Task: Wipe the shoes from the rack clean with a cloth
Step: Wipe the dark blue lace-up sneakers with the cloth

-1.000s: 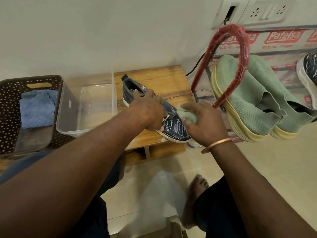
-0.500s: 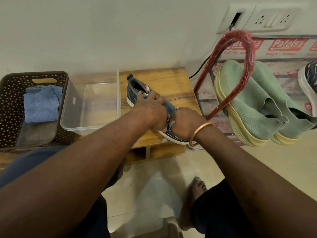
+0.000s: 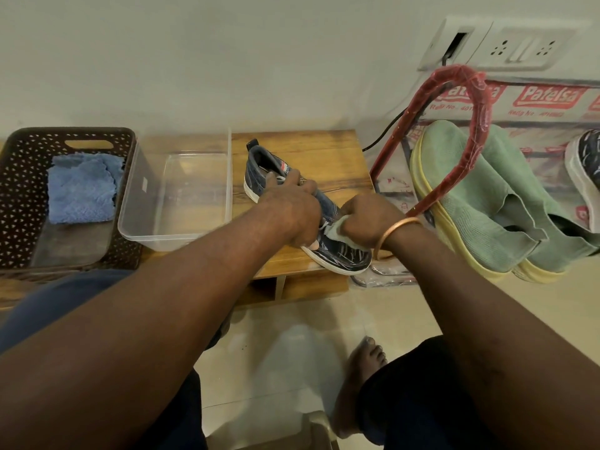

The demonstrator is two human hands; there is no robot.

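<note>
A dark blue sneaker (image 3: 347,259) with a white sole lies on the low wooden table (image 3: 328,157), toe toward me. My left hand (image 3: 292,211) grips the sneaker across its laces and middle. My right hand (image 3: 367,219) holds a pale green cloth (image 3: 336,230) bunched in its fingers and presses it on the sneaker's upper, just right of my left hand. Most of the cloth is hidden under that hand.
A clear plastic tub (image 3: 181,193) stands left of the sneaker. A brown perforated basket (image 3: 19,190) at far left holds a blue cloth (image 3: 81,190). The red shoe rack (image 3: 470,125) at right carries two green shoes (image 3: 480,203) and another dark sneaker (image 3: 587,170). My foot (image 3: 360,378) rests on the floor.
My right hand slid the cloth from the toe side up along the sneaker toward the laces, then back a little. My left hand kept its hold on the shoe.
</note>
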